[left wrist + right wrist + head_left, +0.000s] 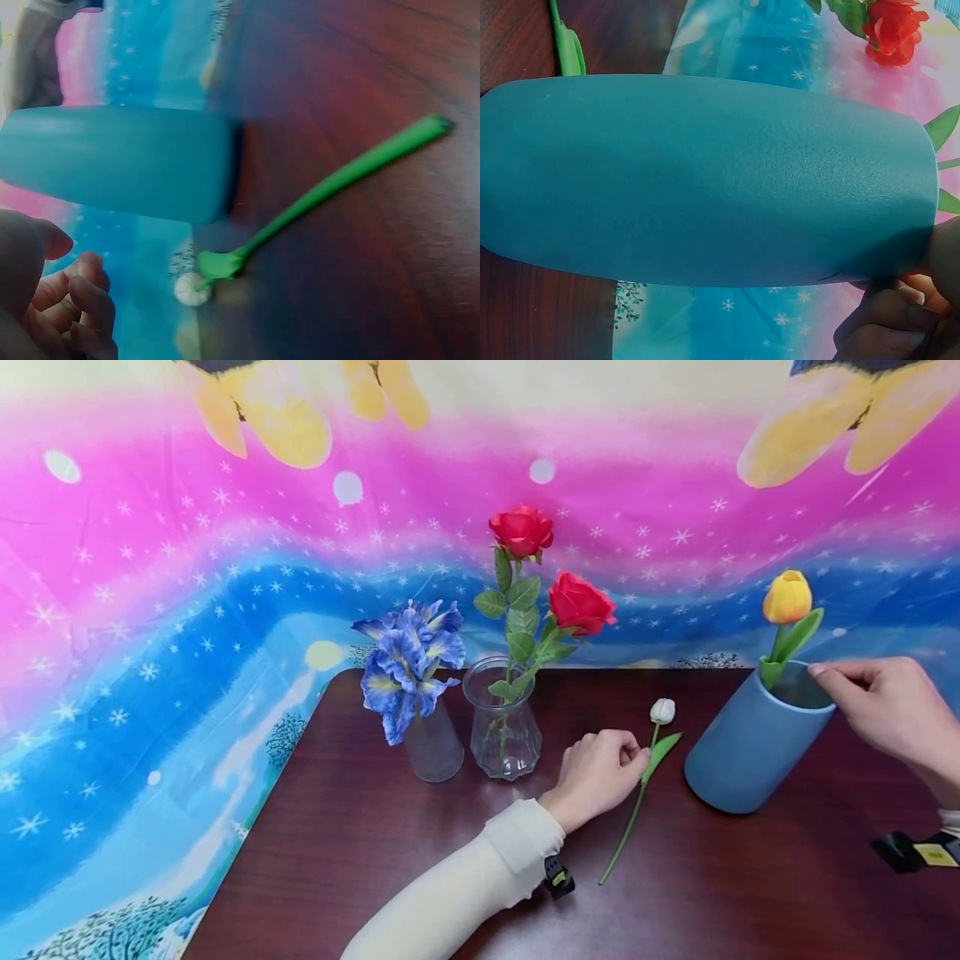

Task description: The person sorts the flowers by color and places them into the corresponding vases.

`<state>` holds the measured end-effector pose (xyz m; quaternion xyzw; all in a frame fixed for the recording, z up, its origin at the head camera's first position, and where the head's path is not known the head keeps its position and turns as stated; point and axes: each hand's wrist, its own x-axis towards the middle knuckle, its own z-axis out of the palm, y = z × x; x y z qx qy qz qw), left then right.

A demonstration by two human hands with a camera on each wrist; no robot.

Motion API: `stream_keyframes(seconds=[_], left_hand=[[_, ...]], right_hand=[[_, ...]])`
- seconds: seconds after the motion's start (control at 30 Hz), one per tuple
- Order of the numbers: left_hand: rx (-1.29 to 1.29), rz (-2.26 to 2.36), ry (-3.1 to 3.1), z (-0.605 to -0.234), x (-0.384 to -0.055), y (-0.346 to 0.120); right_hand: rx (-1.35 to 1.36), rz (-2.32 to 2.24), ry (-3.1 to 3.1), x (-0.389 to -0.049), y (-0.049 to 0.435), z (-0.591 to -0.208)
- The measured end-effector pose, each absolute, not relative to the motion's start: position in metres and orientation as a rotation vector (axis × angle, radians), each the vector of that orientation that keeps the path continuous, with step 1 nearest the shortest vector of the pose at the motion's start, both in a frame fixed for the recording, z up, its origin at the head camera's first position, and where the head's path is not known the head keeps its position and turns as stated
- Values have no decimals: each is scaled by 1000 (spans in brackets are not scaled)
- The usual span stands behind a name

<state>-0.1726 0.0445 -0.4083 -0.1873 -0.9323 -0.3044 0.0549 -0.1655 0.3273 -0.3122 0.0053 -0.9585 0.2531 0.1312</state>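
A slate-blue vase (pixel 750 752) stands on the right side of the table, with a yellow-orange tulip (pixel 787 597) in it. My right hand (pixel 885 706) pinches the vase's rim between thumb and fingers; in the right wrist view the vase wall (pixel 705 180) hides much of the scene. A white tulip (pixel 663 711) with a green stem lies on the table left of the vase. My left hand (pixel 603 772) hovers beside its leaf with loosely bent fingers. In the left wrist view those fingers (pixel 90 292) hold nothing and look apart from the flower.
Left of my left hand stands a clear glass vase (pixel 506 752) with two red roses (pixel 521 531). Beside it a frosted vase (pixel 435 747) holds blue irises (pixel 411 652). A patterned cloth (pixel 247 543) hangs behind the dark wooden table (pixel 337 860).
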Motion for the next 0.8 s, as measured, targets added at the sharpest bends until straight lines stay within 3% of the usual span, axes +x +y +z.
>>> stream_keyframes(seconds=[0.8], left_hand=[[-605,-418,-3124,-447,-164,59]], right_hand=[[29,743,-2774,-163,325,-311]])
